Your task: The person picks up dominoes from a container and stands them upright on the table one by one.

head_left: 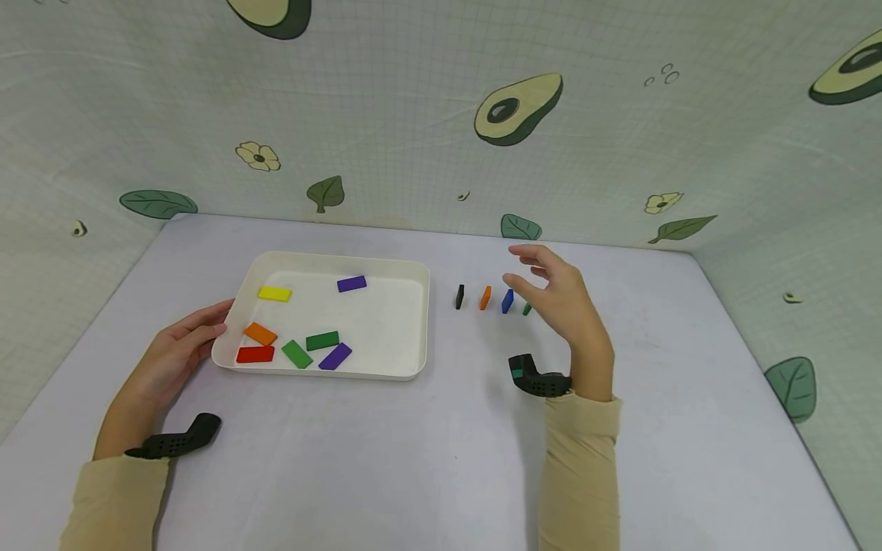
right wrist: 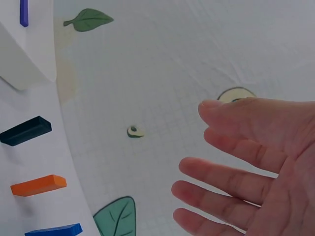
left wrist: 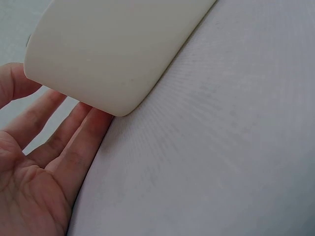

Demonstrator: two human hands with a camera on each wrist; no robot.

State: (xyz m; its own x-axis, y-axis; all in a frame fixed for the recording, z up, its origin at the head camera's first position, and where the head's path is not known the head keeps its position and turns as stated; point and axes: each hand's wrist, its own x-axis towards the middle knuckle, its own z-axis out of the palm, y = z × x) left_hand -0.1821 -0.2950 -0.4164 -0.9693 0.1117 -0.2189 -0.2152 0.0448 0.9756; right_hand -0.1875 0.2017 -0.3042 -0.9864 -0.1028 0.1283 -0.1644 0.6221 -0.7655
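My left hand (head_left: pixel 181 346) rests its fairly straight fingers against the left end of a white tray (head_left: pixel 413 321); the left wrist view shows its fingertips (left wrist: pixel 98 118) at the tray's end wall. My right hand (head_left: pixel 561 295) is raised with its fingers spread, holding nothing. Close to it is a row of small upright blocks: black (head_left: pixel 459 297), orange (head_left: pixel 485 298), blue (head_left: pixel 507 301) and green (head_left: pixel 527 309). The green one is partly hidden by the right hand in the head view.
Inside the tray lie a yellow block (head_left: pixel 274 294), a red block (head_left: pixel 256 354), another orange block (head_left: pixel 260 334), two green blocks (head_left: pixel 322 340) and two purple blocks (head_left: pixel 351 284). Behind the white table (head_left: pixel 386 459) hangs a cloth (head_left: pixel 400 115) printed with avocados and leaves.
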